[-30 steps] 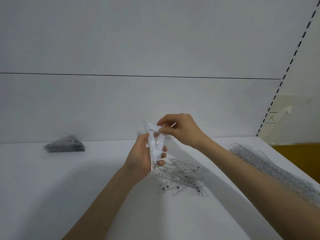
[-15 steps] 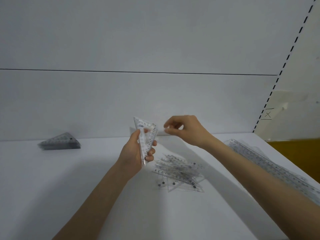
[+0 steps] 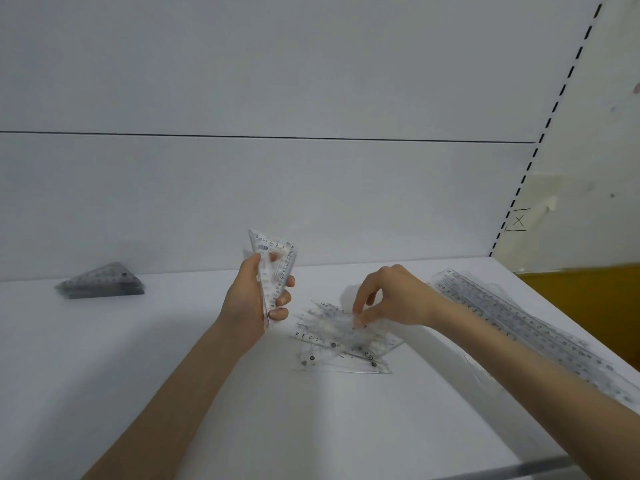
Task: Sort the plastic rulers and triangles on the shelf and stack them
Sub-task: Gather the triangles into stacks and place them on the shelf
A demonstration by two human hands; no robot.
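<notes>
My left hand [image 3: 254,303] holds a small bunch of clear plastic triangles [image 3: 275,261] upright above the white shelf [image 3: 173,375]. A loose heap of clear triangles [image 3: 341,341] lies just right of it on the shelf. My right hand [image 3: 391,296] is down on the top of that heap, thumb and fingertips pinched at a clear piece there; blur hides whether the piece is lifted. A neat stack of triangles [image 3: 100,282] sits at the far left by the back wall. Long clear rulers [image 3: 526,327] lie stacked along the right edge.
The shelf's white back panel [image 3: 277,195] rises right behind the work area. A slotted upright [image 3: 540,140] bounds the shelf at the right, with a yellow-brown surface [image 3: 595,306] beyond the ruler stack. The shelf's front lip [image 3: 519,469] runs at the bottom right.
My right hand let go of the bunch in my left hand and dropped down and right onto the loose heap. My left hand kept the bunch and shifted slightly left.
</notes>
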